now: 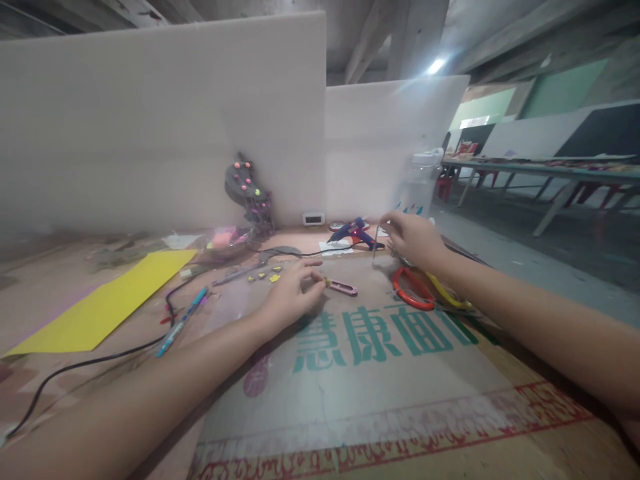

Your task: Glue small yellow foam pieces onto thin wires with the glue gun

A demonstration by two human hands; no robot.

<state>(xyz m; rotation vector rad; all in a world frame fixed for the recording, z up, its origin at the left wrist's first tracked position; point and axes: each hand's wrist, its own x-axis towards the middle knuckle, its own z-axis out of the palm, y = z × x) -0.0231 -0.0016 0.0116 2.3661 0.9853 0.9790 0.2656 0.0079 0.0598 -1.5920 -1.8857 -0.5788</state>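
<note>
Left hand (290, 297): fingertips drawn together at left end of slim pink slotted tool (344, 288), scene centre; cannot tell if gripping. Right hand (417, 241): pinching thin grey strip (375, 248), pointing downward, near dark-blue glue gun (345, 231).

Printed sheet (357, 393): big green Chinese characters, 慧康面 legible; another green one at right only partly visible, unread.
Sheet's near edge: red printed band, no words made out.
Small white box (313, 219): dark display, digits unreadable.

Dim, hazy light, streaky glare around the overhead lamp (436, 66), soft blur, stretched edges.
</note>
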